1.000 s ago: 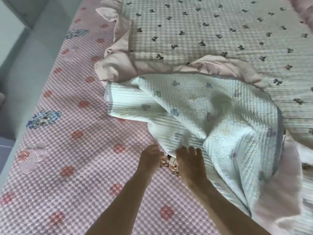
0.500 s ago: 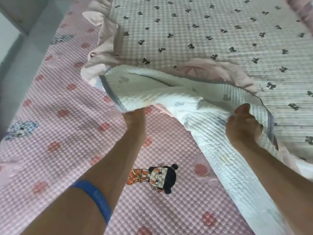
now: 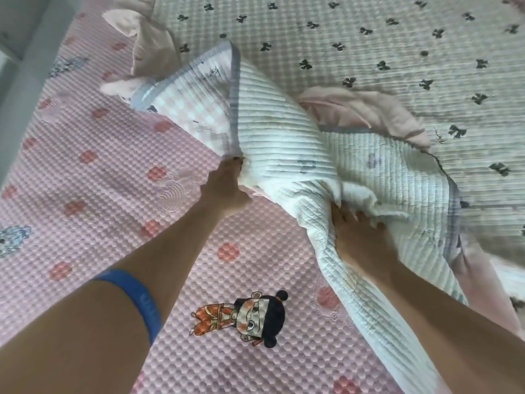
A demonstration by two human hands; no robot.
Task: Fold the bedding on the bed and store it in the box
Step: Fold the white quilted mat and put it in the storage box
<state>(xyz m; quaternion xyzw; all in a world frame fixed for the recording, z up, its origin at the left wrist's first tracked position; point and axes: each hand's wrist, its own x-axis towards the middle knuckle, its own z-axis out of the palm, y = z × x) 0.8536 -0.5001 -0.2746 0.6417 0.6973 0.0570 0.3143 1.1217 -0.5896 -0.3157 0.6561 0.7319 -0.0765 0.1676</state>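
Observation:
A white ribbed quilt point(image 3: 284, 143) with a grey-blue border lies bunched across the middle of the bed, its pink-checked underside turned up at the far left corner. My left hand point(image 3: 227, 186) grips a gathered fold of the quilt near its left edge. My right hand point(image 3: 358, 231) reaches into the folds further right, its fingers buried in the cloth and gripping it. Under the quilt lies a cream bedspread point(image 3: 383, 52) with small black bows and a pink frill point(image 3: 366, 112). No box is in view.
The pink bubble-textured mattress pad point(image 3: 113, 172) with red dots and a cartoon figure point(image 3: 247, 317) covers the near and left part of the bed. A grey floor strip point(image 3: 25, 38) runs along the bed's left edge. A blue band sits on my left forearm.
Both hands have pulled the quilt up and away from me. The left corner has flipped over and shows its pink-checked underside. My right hand has sunk deeper into the folds.

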